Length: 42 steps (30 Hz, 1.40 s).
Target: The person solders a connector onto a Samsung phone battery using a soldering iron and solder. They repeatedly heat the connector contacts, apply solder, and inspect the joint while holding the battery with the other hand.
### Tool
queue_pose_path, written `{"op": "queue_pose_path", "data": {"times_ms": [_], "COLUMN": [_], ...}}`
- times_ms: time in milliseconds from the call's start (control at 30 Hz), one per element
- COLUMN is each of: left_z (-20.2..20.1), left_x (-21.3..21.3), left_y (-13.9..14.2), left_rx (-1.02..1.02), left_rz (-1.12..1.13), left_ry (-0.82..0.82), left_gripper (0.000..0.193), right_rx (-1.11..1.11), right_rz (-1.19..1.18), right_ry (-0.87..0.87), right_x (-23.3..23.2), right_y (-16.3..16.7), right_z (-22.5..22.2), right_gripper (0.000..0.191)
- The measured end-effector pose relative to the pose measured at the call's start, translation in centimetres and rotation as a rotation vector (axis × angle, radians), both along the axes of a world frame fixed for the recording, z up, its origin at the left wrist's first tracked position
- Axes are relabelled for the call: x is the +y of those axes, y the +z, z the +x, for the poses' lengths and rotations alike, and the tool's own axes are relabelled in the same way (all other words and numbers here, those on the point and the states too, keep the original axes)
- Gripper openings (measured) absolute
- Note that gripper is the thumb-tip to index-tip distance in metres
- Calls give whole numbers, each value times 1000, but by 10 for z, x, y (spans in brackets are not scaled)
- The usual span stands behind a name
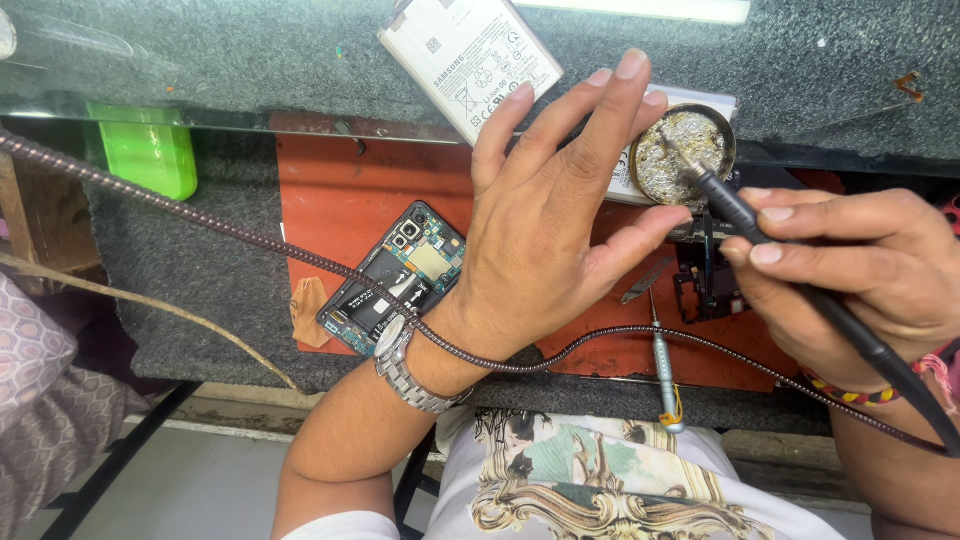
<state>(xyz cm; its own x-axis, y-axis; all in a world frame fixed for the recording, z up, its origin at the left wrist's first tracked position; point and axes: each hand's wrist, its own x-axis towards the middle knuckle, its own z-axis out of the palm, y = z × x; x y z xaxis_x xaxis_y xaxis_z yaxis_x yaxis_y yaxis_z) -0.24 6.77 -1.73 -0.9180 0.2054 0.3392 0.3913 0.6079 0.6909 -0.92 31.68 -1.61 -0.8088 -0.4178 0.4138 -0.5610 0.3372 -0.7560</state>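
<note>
My right hand (860, 265) fingers pinched round the soldering iron (800, 275), tip in the tin (686, 152), left hand (550, 230) fingers spread wide, steadying the tin's edge

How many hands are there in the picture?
2. The left hand is spread open above the orange mat, beside the opened phone. The right hand holds a soldering iron with its tip in the round tin. None look hidden.

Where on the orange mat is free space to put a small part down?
Bare mat lies above the opened phone, below the glass shelf edge. Near the right hand it is crowded: soldering iron, round tin, screwdriver.
</note>
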Motion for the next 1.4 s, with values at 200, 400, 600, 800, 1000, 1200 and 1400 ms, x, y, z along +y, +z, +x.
{"op": "queue_pose_path", "data": {"times_ms": [200,400,600,800,1000,1200,1400], "left_z": [0,0,2,-1,-10,-17,-14], "left_x": [0,0,0,-3,-17,-21,-4], "left_y": [-1,0,-1,0,-2,3,1], "left_rx": [0,2,10,109,171,144,180], "left_rz": [2,3,14,35,-144,-258,-276], "left_ry": [-2,1,5,61,268,339,-51], "left_gripper": [87,89,90,81,68,61,66], "right_rx": [36,46,-206,-565,-591,-555,-166], "right_rz": [36,26,-391,-938,-975,-926,-519], "right_ry": [-10,-6,-179,-194,-178,-169,-216], "right_x": [-2,-1,14,44,61,66,57], "right_y": [2,1,-19,-40,-48,-47,-50], "right_z": [-1,1,14,23,28,27,20], "right_gripper": [24,24,16,15,16,17,19]}}
